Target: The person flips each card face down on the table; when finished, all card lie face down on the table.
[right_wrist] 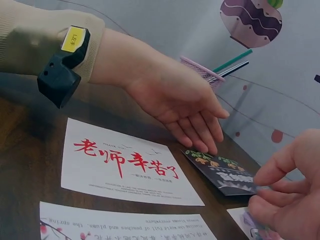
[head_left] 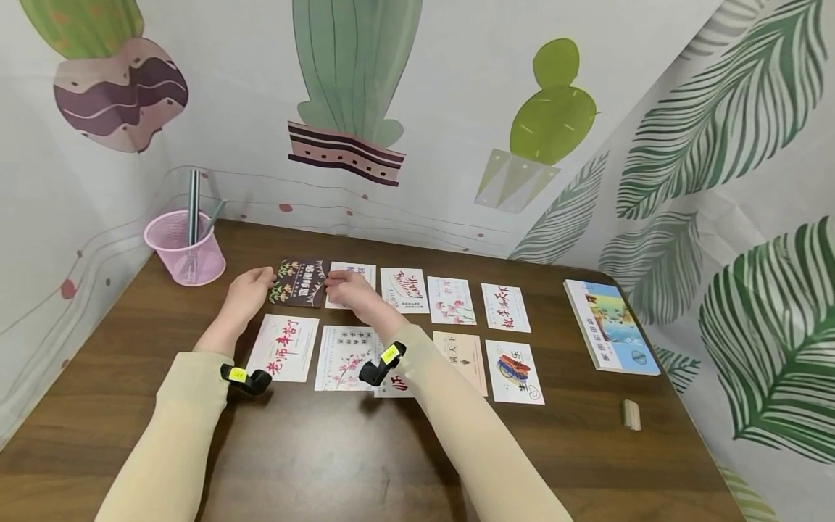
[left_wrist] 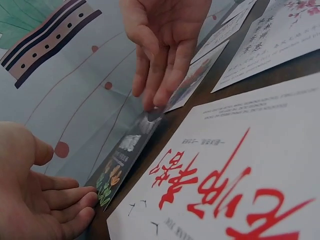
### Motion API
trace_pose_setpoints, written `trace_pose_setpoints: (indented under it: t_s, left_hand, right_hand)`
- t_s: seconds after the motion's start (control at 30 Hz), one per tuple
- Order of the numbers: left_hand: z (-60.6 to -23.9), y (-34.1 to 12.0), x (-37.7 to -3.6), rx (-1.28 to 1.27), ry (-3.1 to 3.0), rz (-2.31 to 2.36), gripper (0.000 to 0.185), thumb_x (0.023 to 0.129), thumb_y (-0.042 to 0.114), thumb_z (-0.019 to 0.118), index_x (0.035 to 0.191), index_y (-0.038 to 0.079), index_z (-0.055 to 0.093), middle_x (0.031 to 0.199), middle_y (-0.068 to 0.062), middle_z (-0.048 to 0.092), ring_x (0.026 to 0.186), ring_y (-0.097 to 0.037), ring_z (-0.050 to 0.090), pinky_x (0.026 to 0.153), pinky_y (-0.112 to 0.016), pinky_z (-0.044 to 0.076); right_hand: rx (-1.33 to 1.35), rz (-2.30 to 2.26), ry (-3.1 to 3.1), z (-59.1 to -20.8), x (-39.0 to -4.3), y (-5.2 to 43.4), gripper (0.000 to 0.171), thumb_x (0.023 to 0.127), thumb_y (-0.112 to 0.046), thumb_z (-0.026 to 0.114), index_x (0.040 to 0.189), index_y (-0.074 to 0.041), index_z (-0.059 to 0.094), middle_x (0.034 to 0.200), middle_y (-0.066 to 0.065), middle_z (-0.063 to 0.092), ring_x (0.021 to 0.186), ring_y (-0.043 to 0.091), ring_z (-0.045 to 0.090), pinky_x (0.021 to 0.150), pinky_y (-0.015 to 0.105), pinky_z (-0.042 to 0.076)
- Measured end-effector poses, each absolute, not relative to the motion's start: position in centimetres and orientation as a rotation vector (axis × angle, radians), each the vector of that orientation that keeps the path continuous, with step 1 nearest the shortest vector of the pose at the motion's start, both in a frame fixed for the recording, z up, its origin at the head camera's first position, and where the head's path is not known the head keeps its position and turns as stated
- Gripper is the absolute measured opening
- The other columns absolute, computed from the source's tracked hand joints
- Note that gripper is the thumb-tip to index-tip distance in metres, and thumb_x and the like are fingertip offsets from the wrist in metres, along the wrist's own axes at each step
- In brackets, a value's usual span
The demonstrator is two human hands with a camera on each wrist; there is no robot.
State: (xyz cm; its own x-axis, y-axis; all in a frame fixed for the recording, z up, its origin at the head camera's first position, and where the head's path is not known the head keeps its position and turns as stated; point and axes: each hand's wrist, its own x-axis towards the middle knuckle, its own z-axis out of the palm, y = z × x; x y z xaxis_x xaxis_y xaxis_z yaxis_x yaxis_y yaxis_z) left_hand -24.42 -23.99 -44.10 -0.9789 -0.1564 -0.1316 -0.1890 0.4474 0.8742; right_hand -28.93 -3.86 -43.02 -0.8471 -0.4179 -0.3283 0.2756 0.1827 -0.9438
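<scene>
A dark greeting card (head_left: 301, 283) with flower borders and pale writing lies at the left end of the far row of cards. At its left edge, the fingertips of my left hand (head_left: 245, 293) touch it, fingers mostly straight. My right hand (head_left: 357, 293) reaches the card's right edge with extended fingers, above a white card (head_left: 353, 272) that it partly covers. In the left wrist view both hands flank the dark card (left_wrist: 131, 150). Just nearer lies a white card with red writing (right_wrist: 122, 162).
More cards lie in two rows, among them a pink-flowered card (head_left: 451, 300) and a cream card (head_left: 462, 357). A pink mesh pen holder (head_left: 196, 264) stands at the back left. To the right are a thick booklet (head_left: 609, 326) and a small eraser-like block (head_left: 631, 415).
</scene>
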Motion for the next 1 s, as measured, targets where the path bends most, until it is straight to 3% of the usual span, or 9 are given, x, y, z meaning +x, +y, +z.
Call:
trace_pose_setpoints:
  t_s: [0.13, 0.23, 0.43, 0.6, 0.77, 1.0]
  left_hand:
    - [-44.1, -24.1, -24.3, -0.339, 2.660, 1.609, 0.059, 0.108, 0.033, 0.025, 0.145, -0.012, 0.033, 0.139, -0.033, 0.048, 0.135, -0.045, 0.040, 0.117, -0.055, 0.028]
    - [-44.2, -24.2, -24.1, -0.350, 2.650, 1.618, 0.058, 0.108, 0.032, 0.026, 0.144, -0.012, 0.034, 0.138, -0.033, 0.048, 0.135, -0.045, 0.039, 0.117, -0.055, 0.028]
    - [-44.4, -24.0, -24.2, -0.342, 2.623, 1.638, 0.057, 0.108, 0.031, 0.026, 0.146, -0.012, 0.031, 0.141, -0.032, 0.046, 0.135, -0.044, 0.040, 0.118, -0.054, 0.027]
    - [-44.1, -23.8, -24.3, -0.340, 2.626, 1.599, 0.057, 0.107, 0.030, 0.026, 0.146, -0.012, 0.030, 0.144, -0.032, 0.043, 0.136, -0.045, 0.039, 0.118, -0.055, 0.027]
    - [-42.6, -23.2, -24.7, -0.356, 2.696, 1.616, 0.055, 0.107, 0.029, 0.028, 0.144, -0.011, 0.036, 0.140, -0.031, 0.048, 0.133, -0.043, 0.044, 0.116, -0.052, 0.032]
    - [-40.8, -21.9, -26.2, -0.185, 2.471, 1.639, 0.067, 0.108, 0.039, 0.019, 0.144, -0.015, 0.032, 0.140, -0.034, 0.046, 0.132, -0.042, 0.047, 0.115, -0.048, 0.038]
  right_hand:
    - [-0.102, -1.813, 1.935, -43.1, -28.8, -4.6, 0.060, 0.084, 0.015, 0.046, 0.142, 0.004, 0.041, 0.138, 0.020, 0.052, 0.129, 0.032, 0.052, 0.062, 0.018, 0.040]
    - [-0.046, -1.866, 1.940, -43.4, -28.8, -5.2, 0.062, 0.083, 0.015, 0.048, 0.143, 0.002, 0.041, 0.137, 0.018, 0.053, 0.125, 0.030, 0.057, 0.062, 0.019, 0.039]
    - [0.041, -1.901, 1.912, -44.3, -29.3, -6.0, 0.067, 0.083, 0.011, 0.053, 0.147, -0.001, 0.038, 0.145, 0.018, 0.048, 0.105, 0.019, 0.058, 0.081, 0.022, 0.050]
    - [0.055, -1.936, 1.873, -45.0, -29.6, -6.2, 0.063, 0.085, 0.011, 0.052, 0.146, 0.003, 0.039, 0.146, 0.022, 0.045, 0.124, 0.029, 0.055, 0.103, 0.035, 0.051]
    - [0.055, -1.955, 1.868, -45.2, -29.7, -6.2, 0.062, 0.085, 0.010, 0.052, 0.145, 0.006, 0.039, 0.146, 0.022, 0.045, 0.127, 0.031, 0.053, 0.105, 0.035, 0.050]
    - [0.043, -1.978, 1.821, -45.1, -29.6, -6.4, 0.060, 0.086, 0.010, 0.051, 0.144, 0.007, 0.038, 0.142, 0.023, 0.049, 0.125, 0.030, 0.055, 0.105, 0.034, 0.049]
